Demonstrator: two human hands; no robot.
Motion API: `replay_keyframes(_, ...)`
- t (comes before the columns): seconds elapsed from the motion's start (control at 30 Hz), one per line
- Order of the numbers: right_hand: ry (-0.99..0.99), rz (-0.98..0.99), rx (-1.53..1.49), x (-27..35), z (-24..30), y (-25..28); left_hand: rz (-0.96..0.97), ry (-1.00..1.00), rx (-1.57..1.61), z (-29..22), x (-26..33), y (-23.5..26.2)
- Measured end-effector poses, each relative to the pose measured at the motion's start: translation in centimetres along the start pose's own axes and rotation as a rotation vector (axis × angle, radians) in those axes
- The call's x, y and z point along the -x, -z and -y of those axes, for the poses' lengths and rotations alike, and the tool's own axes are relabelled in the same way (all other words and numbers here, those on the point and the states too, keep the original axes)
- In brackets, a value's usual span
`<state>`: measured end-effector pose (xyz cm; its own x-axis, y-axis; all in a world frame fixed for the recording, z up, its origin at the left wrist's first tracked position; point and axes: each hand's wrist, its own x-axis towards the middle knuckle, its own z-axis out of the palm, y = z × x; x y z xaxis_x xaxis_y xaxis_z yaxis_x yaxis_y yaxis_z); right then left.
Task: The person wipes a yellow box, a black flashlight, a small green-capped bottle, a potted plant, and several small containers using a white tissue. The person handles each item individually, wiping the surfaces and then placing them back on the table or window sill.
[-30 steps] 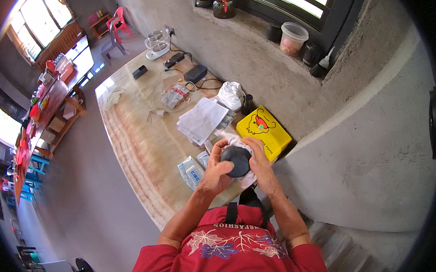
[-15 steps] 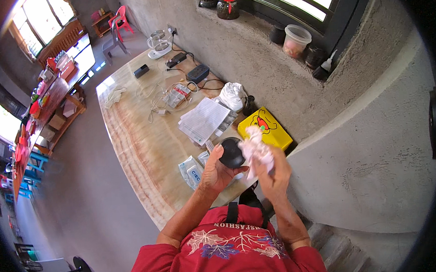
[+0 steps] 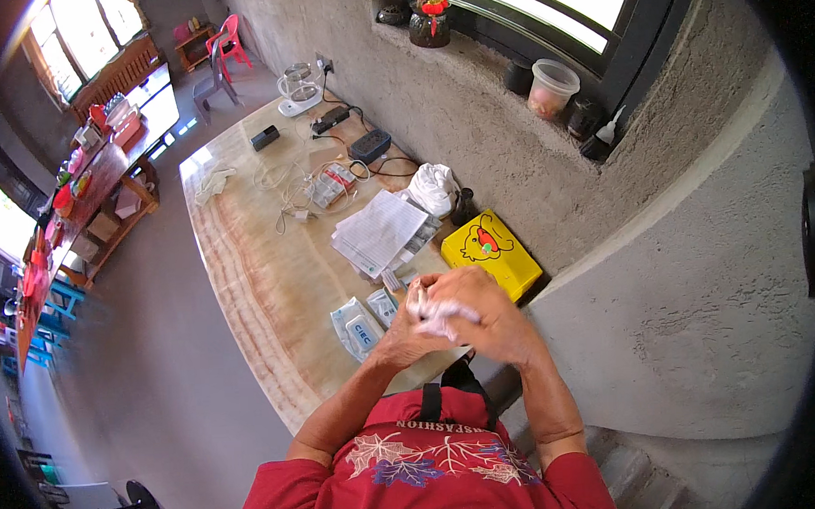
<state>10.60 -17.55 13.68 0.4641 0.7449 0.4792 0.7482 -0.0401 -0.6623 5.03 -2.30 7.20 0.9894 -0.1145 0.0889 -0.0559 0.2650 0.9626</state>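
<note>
In front of my chest, my two hands meet over the near end of the stone-topped table (image 3: 254,270). My right hand (image 3: 492,310) is closed on a crumpled pale pink cloth (image 3: 439,320) and presses it against what my left hand holds. My left hand (image 3: 406,335) stays wrapped from the left side around a round black cup-like object, which is now covered by my fingers and the cloth. A white and blue pack of wipes (image 3: 354,330) lies just left of my left hand, with a smaller packet (image 3: 381,305) beside it.
Beyond my hands are a yellow box (image 3: 508,259), printed papers (image 3: 379,230), a bundled white cloth (image 3: 435,190), tangled cables and a black power block (image 3: 370,146). A glass kettle (image 3: 300,84) stands at the table's far end. The rough wall and sill border the right side.
My right hand has moved left with the pink cloth and come down over the black object. My left hand keeps its grip, and the black object has gone out of sight.
</note>
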Motion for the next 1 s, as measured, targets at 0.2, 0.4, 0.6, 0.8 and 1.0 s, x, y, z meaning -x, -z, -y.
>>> replay_keyframes(0.2, -0.052, 0.175, 0.248, -0.3, 1.1, -0.8, -0.02, -0.009, -0.094, 0.0, 0.2, -0.5)
replay_keyframes(0.4, -0.413, 0.098, -0.557, -0.5, -3.0, 0.0, -0.061, 0.032, 0.069, 0.3, 0.2, -1.1)
replay_keyframes(0.6, -0.666, -0.412, -0.874, 2.5, -5.1, -3.2, -0.156, 0.165, 0.675, 1.3, 0.0, -0.4)
replay_keyframes(0.8, -0.4, -0.595, -0.358, 2.1, -2.5, -7.0, -0.203, 0.107, 0.952, 1.2, -0.8, -0.5)
replay_keyframes(1.0, -0.024, -0.452, 0.429, 3.1, -1.7, -9.3, -0.281, 0.202, 1.137, 2.7, -1.0, 0.2)
